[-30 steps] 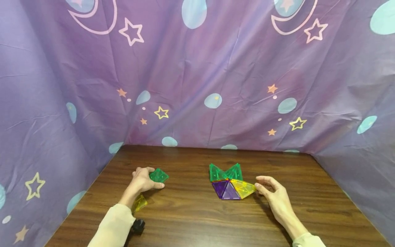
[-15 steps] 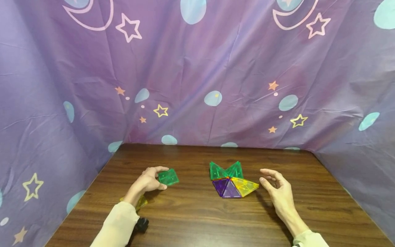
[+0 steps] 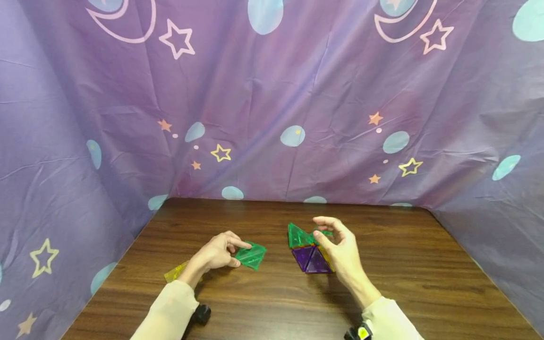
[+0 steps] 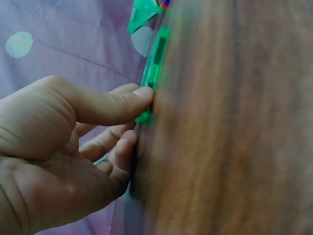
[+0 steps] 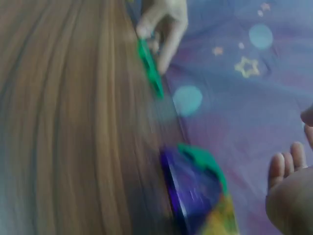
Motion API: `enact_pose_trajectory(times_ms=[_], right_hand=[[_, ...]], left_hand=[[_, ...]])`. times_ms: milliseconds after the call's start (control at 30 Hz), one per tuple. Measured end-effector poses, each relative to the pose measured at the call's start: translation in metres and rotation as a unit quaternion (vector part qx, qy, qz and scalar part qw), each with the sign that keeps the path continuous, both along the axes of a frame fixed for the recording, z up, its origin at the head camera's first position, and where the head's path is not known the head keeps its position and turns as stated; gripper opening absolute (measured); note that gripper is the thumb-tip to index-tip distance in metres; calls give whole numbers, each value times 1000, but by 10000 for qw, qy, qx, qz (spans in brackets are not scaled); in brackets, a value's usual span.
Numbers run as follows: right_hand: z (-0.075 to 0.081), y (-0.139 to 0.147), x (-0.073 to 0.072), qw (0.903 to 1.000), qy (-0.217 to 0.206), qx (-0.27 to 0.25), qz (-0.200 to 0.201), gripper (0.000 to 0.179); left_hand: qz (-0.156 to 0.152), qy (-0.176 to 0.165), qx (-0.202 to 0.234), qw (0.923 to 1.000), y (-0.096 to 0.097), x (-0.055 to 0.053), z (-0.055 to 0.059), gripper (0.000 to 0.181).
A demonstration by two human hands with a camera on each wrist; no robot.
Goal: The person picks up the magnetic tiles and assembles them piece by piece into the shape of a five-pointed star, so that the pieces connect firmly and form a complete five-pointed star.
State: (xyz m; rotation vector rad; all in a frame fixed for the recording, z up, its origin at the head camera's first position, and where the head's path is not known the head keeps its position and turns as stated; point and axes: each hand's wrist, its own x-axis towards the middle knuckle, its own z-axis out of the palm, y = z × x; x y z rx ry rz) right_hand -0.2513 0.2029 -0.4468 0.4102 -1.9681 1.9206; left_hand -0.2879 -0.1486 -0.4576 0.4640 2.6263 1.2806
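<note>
My left hand (image 3: 218,251) pinches a translucent green magnetic tile (image 3: 253,257) by its left side, low over the table. In the left wrist view the thumb lies along this tile (image 4: 156,56), seen nearly edge-on. To its right stands a joined group of magnetic tiles: purple triangles (image 3: 315,262) in front, green ones (image 3: 298,235) rising behind. My right hand (image 3: 343,248) hovers over the right part of this group with fingers loosely curved and nothing between them. It hides most of the yellow tile and the right green tile there.
A yellow magnetic tile (image 3: 174,273) lies on the brown wooden table (image 3: 263,307), partly behind my left wrist. Purple patterned cloth (image 3: 255,104) hangs around the back and sides. Black wrist cameras sit at both sleeves.
My left hand has carried the green tile rightward, closer to the joined group. My right hand has let go of the yellow tile and shifted left over the group.
</note>
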Motion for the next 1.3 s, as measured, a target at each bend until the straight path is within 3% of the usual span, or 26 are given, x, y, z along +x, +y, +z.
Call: enact_pose_trajectory(times_ms=[200, 267, 433, 667, 900, 1133, 1300], right_hand=[[-15, -47, 3, 9899, -778, 524, 1058, 37], [-22, -59, 4, 9849, -923, 805, 1223, 35], [-40, -70, 5, 9767, -964, 1573, 1097, 36], [-50, -75, 10, 9590, -446, 2700, 733, 40], [-49, -80, 7, 9597, -228, 2731, 620, 36], [-53, -78, 9, 9716, -565, 2168, 767, 33], [-53, -77, 9, 9750, -720, 1935, 821, 25]], left_hand=[[-499, 35, 327, 9982, -1, -3, -5, 45], [-583, 34, 420, 9974, -1, -4, -4, 41], [-666, -28, 584, 9961, 3, -6, -4, 35], [-577, -69, 517, 9970, 0, -4, -8, 43], [-574, -194, 719, 9956, 4, -2, -5, 59], [-802, -138, 724, 9940, 7, 0, -9, 57], [-891, -113, 699, 9935, 7, -3, -8, 54]])
